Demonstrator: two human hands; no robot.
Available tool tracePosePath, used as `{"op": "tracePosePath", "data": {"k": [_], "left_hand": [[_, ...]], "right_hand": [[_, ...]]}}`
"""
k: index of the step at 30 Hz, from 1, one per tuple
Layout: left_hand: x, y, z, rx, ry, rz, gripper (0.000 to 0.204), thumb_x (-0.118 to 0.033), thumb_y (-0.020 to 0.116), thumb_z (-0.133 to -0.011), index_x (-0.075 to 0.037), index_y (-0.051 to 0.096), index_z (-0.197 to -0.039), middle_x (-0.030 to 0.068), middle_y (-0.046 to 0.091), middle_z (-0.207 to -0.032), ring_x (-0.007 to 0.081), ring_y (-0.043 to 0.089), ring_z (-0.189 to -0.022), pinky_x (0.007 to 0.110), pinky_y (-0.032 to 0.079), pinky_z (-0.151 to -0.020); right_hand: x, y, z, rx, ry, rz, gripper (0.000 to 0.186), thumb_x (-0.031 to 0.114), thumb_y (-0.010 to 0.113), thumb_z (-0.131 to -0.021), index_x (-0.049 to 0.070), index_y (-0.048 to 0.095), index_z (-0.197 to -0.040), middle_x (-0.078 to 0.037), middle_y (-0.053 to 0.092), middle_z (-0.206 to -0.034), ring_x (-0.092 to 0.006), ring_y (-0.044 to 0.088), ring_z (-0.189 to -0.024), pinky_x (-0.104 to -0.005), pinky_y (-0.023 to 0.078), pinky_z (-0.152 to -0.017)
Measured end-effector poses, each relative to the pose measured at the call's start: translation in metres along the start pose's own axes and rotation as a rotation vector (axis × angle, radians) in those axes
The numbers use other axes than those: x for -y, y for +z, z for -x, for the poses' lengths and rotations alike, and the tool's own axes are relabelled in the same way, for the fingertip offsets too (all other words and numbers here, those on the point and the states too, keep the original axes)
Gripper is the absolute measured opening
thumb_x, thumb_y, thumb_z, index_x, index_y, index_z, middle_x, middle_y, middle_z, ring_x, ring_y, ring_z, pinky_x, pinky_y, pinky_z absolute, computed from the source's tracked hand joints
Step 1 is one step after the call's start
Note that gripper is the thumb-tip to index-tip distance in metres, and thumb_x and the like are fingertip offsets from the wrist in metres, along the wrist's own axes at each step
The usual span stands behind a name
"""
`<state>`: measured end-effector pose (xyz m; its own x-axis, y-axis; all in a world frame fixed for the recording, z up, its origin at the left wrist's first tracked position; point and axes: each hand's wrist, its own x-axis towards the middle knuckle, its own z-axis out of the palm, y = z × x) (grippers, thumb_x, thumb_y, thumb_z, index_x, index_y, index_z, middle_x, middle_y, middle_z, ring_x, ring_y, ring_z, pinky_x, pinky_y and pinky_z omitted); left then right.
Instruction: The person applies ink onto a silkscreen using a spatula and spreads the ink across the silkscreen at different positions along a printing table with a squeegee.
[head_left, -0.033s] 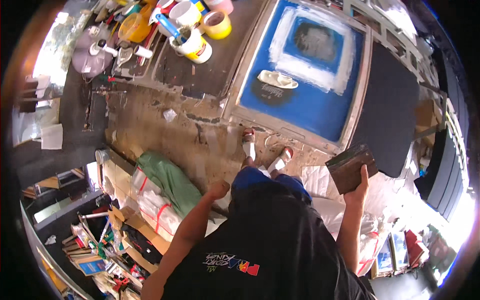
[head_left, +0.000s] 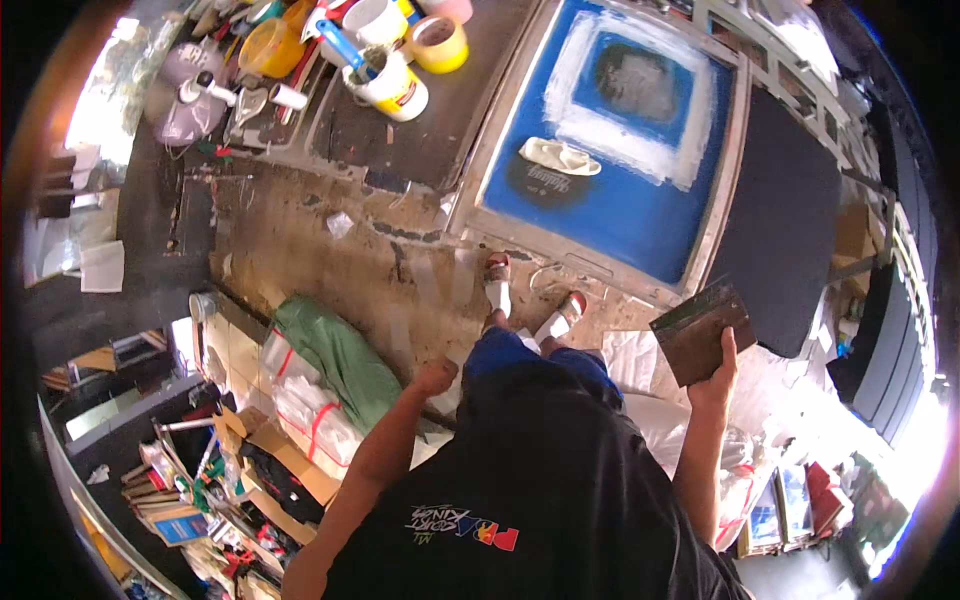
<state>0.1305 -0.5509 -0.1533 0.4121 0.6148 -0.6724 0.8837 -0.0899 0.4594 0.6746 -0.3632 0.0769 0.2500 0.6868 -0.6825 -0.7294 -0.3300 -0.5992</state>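
Observation:
My right hand [head_left: 718,376] grips a dark, worn square block or board [head_left: 695,325], raised beside my right hip below the screen's lower right corner. My left hand [head_left: 437,376] hangs by my left hip with its fingers curled, and nothing shows in it. In front of my sandalled feet [head_left: 497,285] lies a blue framed printing screen [head_left: 640,230] with a white painted band and dark grey patches. A white lumpy object [head_left: 557,158] rests on its left part.
Tubs [head_left: 390,95] and tools crowd the upper left surface. A dark panel [head_left: 775,200] adjoins the screen. A green bundle [head_left: 330,355] and wrapped white bundles [head_left: 645,430] lie beside me. Cardboard and clutter [head_left: 265,470] fill the lower left; frames [head_left: 795,500] stand lower right.
The view has shifted very slightly. My hands and the held block look the same.

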Motion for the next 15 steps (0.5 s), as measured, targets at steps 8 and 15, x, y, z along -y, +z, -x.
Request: {"op": "tracePosePath", "data": {"k": [8, 15], "left_hand": [[0.023, 0.049, 0.039, -0.175, 0.131, 0.166, 0.011, -0.013, 0.059, -0.078, -0.004, 0.065, -0.078, 0.0165, 0.07, -0.083, 0.0374, 0.07, -0.082, 0.047, 0.056, -0.071], [0.088, 0.005, 0.02, -0.328, 0.145, -0.237, 0.016, -0.018, 0.058, -0.089, -0.005, 0.067, -0.09, 0.0161, 0.071, -0.085, 0.0327, 0.07, -0.085, 0.04, 0.056, -0.077]], "right_hand": [[-0.01, 0.061, -0.016, 0.039, -0.022, 0.095, 0.048, 0.033, 0.066, -0.1, 0.007, 0.056, -0.138, -0.011, 0.065, -0.131, -0.0306, 0.064, -0.118, -0.0491, 0.051, -0.103], [-0.025, 0.081, -0.005, 0.105, -0.085, 0.199, 0.05, 0.029, 0.067, -0.1, 0.002, 0.052, -0.139, -0.013, 0.063, -0.131, -0.0306, 0.063, -0.12, -0.0481, 0.053, -0.103]]}}
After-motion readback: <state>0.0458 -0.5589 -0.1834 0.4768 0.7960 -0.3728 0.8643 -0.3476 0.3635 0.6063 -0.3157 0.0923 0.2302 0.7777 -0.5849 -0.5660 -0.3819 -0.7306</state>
